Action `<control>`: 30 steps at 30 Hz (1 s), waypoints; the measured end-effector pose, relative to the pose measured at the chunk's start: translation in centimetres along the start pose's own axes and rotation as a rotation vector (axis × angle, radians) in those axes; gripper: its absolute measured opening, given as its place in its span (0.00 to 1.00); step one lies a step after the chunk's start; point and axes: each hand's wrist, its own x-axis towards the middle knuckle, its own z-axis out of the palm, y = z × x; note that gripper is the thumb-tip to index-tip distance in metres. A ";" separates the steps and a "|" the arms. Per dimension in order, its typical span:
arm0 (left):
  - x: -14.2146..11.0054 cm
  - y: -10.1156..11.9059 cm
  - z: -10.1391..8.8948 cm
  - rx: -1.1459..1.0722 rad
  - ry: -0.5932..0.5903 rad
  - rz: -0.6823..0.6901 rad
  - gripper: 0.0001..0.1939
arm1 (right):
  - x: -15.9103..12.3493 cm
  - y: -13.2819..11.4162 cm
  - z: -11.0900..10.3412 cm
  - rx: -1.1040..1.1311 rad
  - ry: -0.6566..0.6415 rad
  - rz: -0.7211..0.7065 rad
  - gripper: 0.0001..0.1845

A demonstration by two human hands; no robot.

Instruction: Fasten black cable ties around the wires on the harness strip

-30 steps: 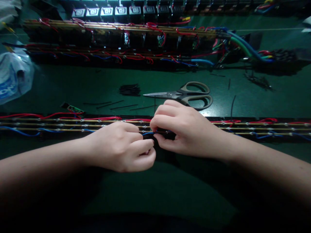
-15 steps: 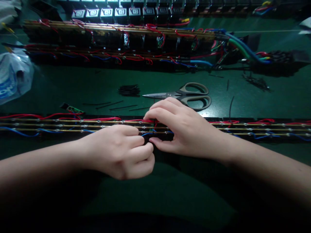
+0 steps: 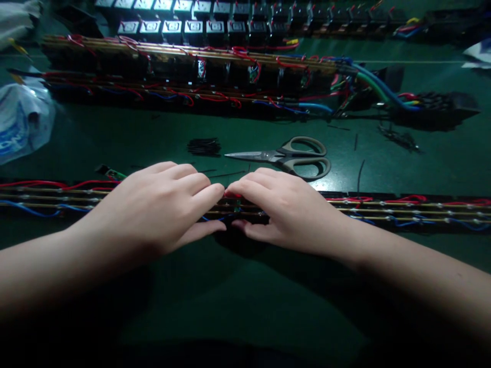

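Note:
A long black strip [image 3: 402, 209] with brass rails and red and blue wires runs across the green mat close to me. My left hand [image 3: 161, 204] lies over it left of centre, fingers stretched out over the rails and thumb under its near edge. My right hand [image 3: 284, 209] lies over the strip just to the right, fingers extended, fingertips nearly meeting those of the left, thumb at the near edge. Both hands clasp the strip between fingers and thumb. The part of the strip under the hands is hidden.
Grey-handled scissors [image 3: 291, 156] lie just behind my right hand. A small bundle of black tubing pieces [image 3: 204, 146] and loose black pieces lie on the mat [image 3: 115, 138]. More wired strips [image 3: 192, 71] and black sockets are stacked at the back. A plastic bag [image 3: 21, 122] sits far left.
My left hand has opened from a closed pinch and moved up over the strip. My right hand's fingers have flattened over the rails. The view has tilted slightly down.

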 end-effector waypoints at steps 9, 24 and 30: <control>-0.1 -0.3 -0.3 0.011 -0.012 0.087 0.09 | -0.2 -0.8 0.6 -0.420 0.186 -0.310 0.06; 0.2 -0.3 -0.2 -0.004 0.034 0.137 0.08 | -0.7 -3.2 0.5 -0.290 0.083 -0.533 0.17; 0.0 -0.1 -0.2 0.008 0.001 0.094 0.03 | -0.4 -1.3 -4.0 -0.387 0.080 -0.173 0.17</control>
